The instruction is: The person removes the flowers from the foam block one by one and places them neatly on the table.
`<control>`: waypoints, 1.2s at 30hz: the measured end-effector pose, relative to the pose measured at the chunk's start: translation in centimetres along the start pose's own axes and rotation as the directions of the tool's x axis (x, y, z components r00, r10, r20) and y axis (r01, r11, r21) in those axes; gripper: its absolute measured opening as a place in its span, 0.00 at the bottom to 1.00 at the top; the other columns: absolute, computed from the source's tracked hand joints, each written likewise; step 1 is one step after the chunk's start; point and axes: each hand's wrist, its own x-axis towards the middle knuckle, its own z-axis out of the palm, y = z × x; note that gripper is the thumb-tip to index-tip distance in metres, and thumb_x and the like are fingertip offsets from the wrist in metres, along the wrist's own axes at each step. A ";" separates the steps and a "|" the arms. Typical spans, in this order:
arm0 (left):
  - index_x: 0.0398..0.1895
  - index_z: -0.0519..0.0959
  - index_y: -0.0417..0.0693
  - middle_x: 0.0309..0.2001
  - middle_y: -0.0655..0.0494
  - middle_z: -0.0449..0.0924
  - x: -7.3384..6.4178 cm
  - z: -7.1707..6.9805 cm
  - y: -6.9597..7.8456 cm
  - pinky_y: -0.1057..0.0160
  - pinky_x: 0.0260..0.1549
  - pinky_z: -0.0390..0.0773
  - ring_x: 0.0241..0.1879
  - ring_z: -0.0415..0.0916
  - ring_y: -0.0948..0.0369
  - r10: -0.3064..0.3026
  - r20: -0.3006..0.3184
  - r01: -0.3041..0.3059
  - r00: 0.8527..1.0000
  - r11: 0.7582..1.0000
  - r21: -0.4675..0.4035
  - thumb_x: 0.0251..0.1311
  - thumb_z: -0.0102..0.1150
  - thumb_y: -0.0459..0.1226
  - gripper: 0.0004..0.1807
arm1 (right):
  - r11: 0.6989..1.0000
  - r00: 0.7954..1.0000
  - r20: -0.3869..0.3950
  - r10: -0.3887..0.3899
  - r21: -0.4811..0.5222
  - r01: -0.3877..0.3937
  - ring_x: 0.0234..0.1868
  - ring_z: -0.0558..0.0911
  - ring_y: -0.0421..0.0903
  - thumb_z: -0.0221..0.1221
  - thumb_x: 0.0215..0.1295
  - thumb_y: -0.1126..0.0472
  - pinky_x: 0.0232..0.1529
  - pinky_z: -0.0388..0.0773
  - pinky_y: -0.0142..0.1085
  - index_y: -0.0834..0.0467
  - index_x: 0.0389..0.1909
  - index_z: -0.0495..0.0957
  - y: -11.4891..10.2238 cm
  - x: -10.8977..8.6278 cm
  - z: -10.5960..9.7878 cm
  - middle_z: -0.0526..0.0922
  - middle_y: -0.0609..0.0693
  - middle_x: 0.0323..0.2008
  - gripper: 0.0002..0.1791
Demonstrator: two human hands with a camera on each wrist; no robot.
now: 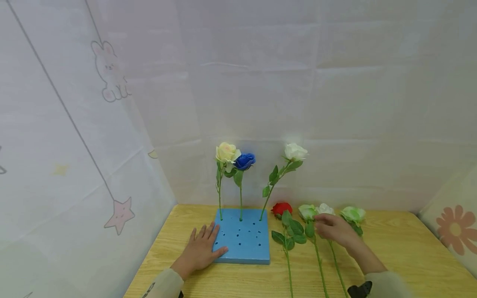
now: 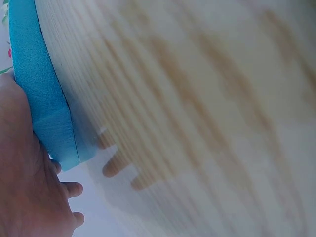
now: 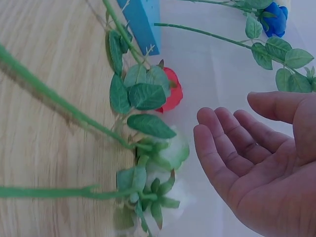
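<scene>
The left hand (image 1: 201,248) rests spread on the left edge of a blue block (image 1: 247,254), gripping nothing; the block looks light and stiff, dotted with holes. A cream flower (image 1: 227,153), a blue flower (image 1: 244,161) and a leaning white flower (image 1: 296,152) stand in it. Rightward on the table (image 1: 398,248), a red flower (image 1: 282,208) and paler flowers (image 1: 307,212) lie near the right hand (image 1: 335,231), loosely bent and empty. They seem light, their petals soft; the thin green stems, probably springy, suit a pinch.
</scene>
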 end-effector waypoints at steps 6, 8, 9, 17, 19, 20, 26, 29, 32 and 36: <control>0.82 0.53 0.49 0.81 0.45 0.48 0.1 -0.1 0.1 0.27 0.69 0.42 0.77 0.48 0.36 -0.018 0.015 0.018 1.000 1.000 0.002 0.68 0.38 0.71 0.50 | 1.000 1.000 -0.019 -0.010 0.024 0.011 0.56 0.83 0.59 0.61 0.73 0.47 0.55 0.81 0.49 0.62 0.69 0.72 -0.9 1.3 1.5 0.78 0.65 0.61 0.31; 0.82 0.53 0.49 0.81 0.45 0.48 0.1 -0.1 0.2 0.28 0.70 0.42 0.77 0.48 0.37 -0.024 0.020 0.024 1.000 1.000 0.010 0.68 0.37 0.72 0.50 | 0.999 1.000 -0.014 -0.021 0.042 0.022 0.58 0.82 0.60 0.61 0.73 0.47 0.55 0.81 0.47 0.62 0.70 0.71 -1.2 1.8 1.9 0.78 0.65 0.62 0.32; 0.82 0.53 0.49 0.81 0.46 0.48 0.1 -0.2 0.2 0.28 0.70 0.42 0.77 0.48 0.37 -0.026 0.023 0.026 0.999 1.000 0.011 0.68 0.37 0.72 0.50 | 0.998 0.999 -0.012 -0.030 0.046 0.031 0.58 0.82 0.59 0.60 0.73 0.48 0.56 0.81 0.47 0.63 0.70 0.70 -1.4 2.0 2.1 0.78 0.65 0.62 0.32; 0.82 0.53 0.48 0.81 0.44 0.49 0.1 -0.3 0.2 0.28 0.69 0.43 0.77 0.49 0.37 -0.017 0.015 0.017 1.000 1.000 0.014 0.68 0.36 0.72 0.51 | 0.988 1.000 -0.019 -0.023 0.151 0.026 0.57 0.82 0.60 0.58 0.76 0.55 0.57 0.81 0.48 0.68 0.71 0.67 -2.4 3.8 3.7 0.79 0.64 0.59 0.30; 0.82 0.53 0.48 0.81 0.45 0.49 0.1 -0.2 0.1 0.28 0.69 0.43 0.77 0.49 0.37 -0.016 0.015 0.016 1.000 1.000 0.014 0.67 0.35 0.73 0.51 | 0.983 1.000 -0.023 -0.019 0.184 0.022 0.58 0.82 0.61 0.58 0.76 0.56 0.57 0.80 0.49 0.69 0.71 0.66 -2.5 4.2 4.1 0.78 0.66 0.60 0.30; 0.82 0.52 0.49 0.81 0.45 0.48 0.2 0.0 0.0 0.28 0.69 0.43 0.77 0.49 0.37 -0.017 0.013 0.017 1.000 1.000 0.021 0.67 0.35 0.73 0.51 | 0.980 1.000 -0.023 -0.019 0.199 0.023 0.58 0.81 0.61 0.58 0.76 0.57 0.58 0.80 0.49 0.69 0.72 0.65 -2.5 4.5 4.3 0.77 0.67 0.61 0.31; 0.83 0.51 0.52 0.81 0.49 0.47 0.3 0.4 -0.2 0.30 0.70 0.44 0.78 0.49 0.39 -0.032 0.011 0.031 0.999 0.998 0.052 0.65 0.32 0.75 0.52 | 0.959 0.998 -0.058 -0.023 0.280 0.038 0.58 0.82 0.60 0.60 0.74 0.56 0.58 0.80 0.46 0.68 0.71 0.66 -2.2 6.0 5.2 0.74 0.69 0.64 0.31; 0.82 0.52 0.51 0.81 0.48 0.48 0.2 0.1 0.0 0.29 0.70 0.44 0.78 0.49 0.39 -0.031 0.013 0.031 0.999 0.999 0.042 0.66 0.33 0.75 0.52 | 0.947 0.997 -0.075 -0.034 0.315 0.056 0.58 0.82 0.60 0.60 0.74 0.56 0.59 0.79 0.48 0.69 0.71 0.66 -2.2 6.7 5.7 0.74 0.70 0.63 0.31; 0.82 0.52 0.51 0.81 0.47 0.48 0.1 -0.2 0.2 0.29 0.70 0.45 0.78 0.49 0.39 -0.031 0.016 0.031 0.999 0.999 0.039 0.66 0.33 0.74 0.52 | 0.945 0.995 -0.089 -0.037 0.322 0.064 0.58 0.82 0.59 0.59 0.75 0.56 0.61 0.77 0.50 0.68 0.71 0.66 -2.2 7.1 6.2 0.75 0.69 0.63 0.31; 0.82 0.52 0.50 0.81 0.46 0.48 -0.1 -0.6 0.5 0.29 0.70 0.44 0.77 0.49 0.38 -0.031 0.023 0.031 0.999 0.999 0.034 0.67 0.34 0.73 0.51 | 0.940 0.995 -0.086 -0.049 0.332 0.075 0.59 0.81 0.59 0.59 0.75 0.55 0.63 0.75 0.52 0.67 0.70 0.67 -1.9 7.8 6.7 0.76 0.67 0.63 0.30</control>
